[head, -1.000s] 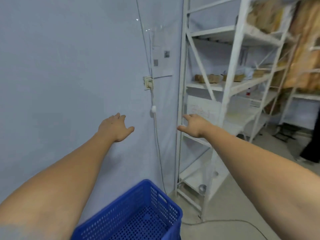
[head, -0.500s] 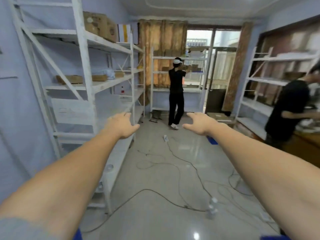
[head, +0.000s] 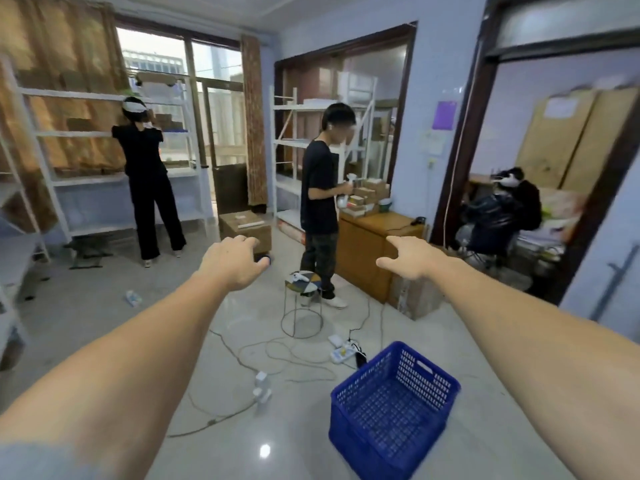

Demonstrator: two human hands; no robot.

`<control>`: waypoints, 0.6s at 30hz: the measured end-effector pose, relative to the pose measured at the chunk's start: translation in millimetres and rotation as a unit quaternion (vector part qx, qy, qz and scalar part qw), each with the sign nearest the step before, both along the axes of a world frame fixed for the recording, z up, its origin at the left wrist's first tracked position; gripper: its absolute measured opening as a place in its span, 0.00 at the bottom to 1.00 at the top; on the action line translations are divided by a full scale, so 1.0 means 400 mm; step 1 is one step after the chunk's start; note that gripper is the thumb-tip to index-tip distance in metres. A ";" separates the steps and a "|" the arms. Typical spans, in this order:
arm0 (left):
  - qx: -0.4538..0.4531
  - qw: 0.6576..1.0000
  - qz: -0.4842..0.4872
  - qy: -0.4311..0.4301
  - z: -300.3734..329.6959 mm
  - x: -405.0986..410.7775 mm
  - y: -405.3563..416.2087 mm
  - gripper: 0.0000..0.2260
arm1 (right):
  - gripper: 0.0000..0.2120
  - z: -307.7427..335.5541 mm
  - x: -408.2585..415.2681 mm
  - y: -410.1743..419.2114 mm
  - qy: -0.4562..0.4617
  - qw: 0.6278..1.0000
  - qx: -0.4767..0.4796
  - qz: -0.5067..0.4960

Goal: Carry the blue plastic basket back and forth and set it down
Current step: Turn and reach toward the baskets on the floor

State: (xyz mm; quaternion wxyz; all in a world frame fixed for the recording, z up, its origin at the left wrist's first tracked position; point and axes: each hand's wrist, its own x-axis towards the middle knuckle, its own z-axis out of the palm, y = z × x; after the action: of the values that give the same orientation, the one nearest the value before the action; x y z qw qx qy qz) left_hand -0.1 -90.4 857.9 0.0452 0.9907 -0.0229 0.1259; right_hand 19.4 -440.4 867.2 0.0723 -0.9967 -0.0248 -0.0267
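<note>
The blue plastic basket sits empty on the floor at lower right, below my right forearm, untouched. Beyond it, mid-frame, my left hand and right hand reach forward, each grip loosely spread, holding nothing, likely between carries.

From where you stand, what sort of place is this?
Probably a storeroom or small stockroom: white metal shelving racks, brown cardboard boxes stacked on a wooden cabinet, and cables trailing over the tiled floor.
</note>
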 end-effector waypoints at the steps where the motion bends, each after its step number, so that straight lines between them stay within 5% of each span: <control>1: -0.002 1.000 -0.023 0.000 -0.004 0.033 -0.050 0.27 | 0.42 -0.005 -0.005 -0.048 0.002 1.000 -0.001 -0.021; 18: 0.026 0.965 -0.258 0.040 -0.089 0.358 -0.796 0.35 | 0.40 -0.082 -0.105 -0.708 0.012 0.967 0.028 -0.251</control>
State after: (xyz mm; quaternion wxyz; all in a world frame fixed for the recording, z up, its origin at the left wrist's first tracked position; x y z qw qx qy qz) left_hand 143.0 -408.7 822.3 0.0512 0.9563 -0.2794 0.0695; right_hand -22.5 -723.5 834.5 0.0909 -0.9688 0.2281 -0.0330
